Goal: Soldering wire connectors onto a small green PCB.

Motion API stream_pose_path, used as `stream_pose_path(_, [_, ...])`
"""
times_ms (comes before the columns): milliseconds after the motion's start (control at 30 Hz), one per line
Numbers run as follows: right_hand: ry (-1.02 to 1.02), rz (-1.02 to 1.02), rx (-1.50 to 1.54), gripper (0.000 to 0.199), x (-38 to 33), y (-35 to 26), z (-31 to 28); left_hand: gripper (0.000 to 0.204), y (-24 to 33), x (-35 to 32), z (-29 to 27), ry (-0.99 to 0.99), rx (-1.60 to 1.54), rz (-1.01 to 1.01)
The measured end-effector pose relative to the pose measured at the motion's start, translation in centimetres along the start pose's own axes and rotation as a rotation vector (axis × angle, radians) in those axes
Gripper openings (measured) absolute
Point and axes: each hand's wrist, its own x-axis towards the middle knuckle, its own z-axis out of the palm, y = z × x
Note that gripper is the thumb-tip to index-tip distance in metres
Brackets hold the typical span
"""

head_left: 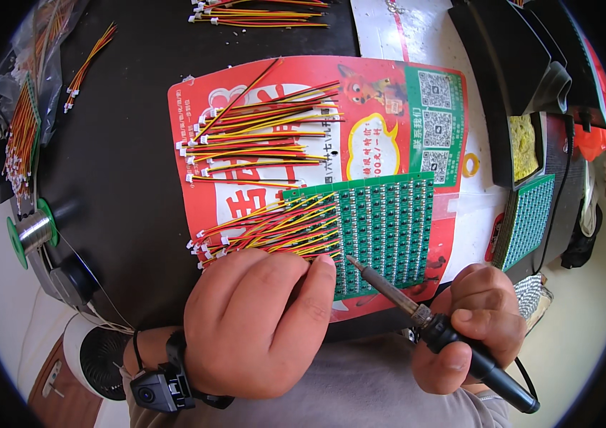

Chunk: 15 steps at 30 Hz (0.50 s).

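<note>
A green circuit board panel [389,235] with many small repeated sections lies on a red printed sheet [296,68]. Red, black and yellow wires with white plugs [267,228] fan out over its left part. My left hand [260,321] is closed in a pinch at the nearest of these wires, its fingertips at the board; the pinched wire ends are mostly hidden beneath the fingers. In my right hand [474,328] is a soldering iron [396,296] with a black handle. Its tip points left and up, just right of my left fingertips, close to or touching the board.
More loose wires [260,143] lie on the sheet beyond the board. A solder reel [34,232] stands at the left, near a wire-filled board [23,143]. To the right are a yellow sponge [524,148] in a black holder, stacked green boards [528,221] and a yellow tape ring [470,165].
</note>
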Motion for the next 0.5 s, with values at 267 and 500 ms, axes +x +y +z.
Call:
stream_pose_path(267, [-0.119,0.031,0.037,0.028,0.2,0.0,-0.7,0.033,-0.1,-0.3,0.4,0.086,-0.012,0.02])
stream_pose_path(500, [0.011,-0.005,-0.003,0.028,-0.1,0.2,0.2,0.033,-0.1,-0.5,0.3,0.073,0.004,0.066])
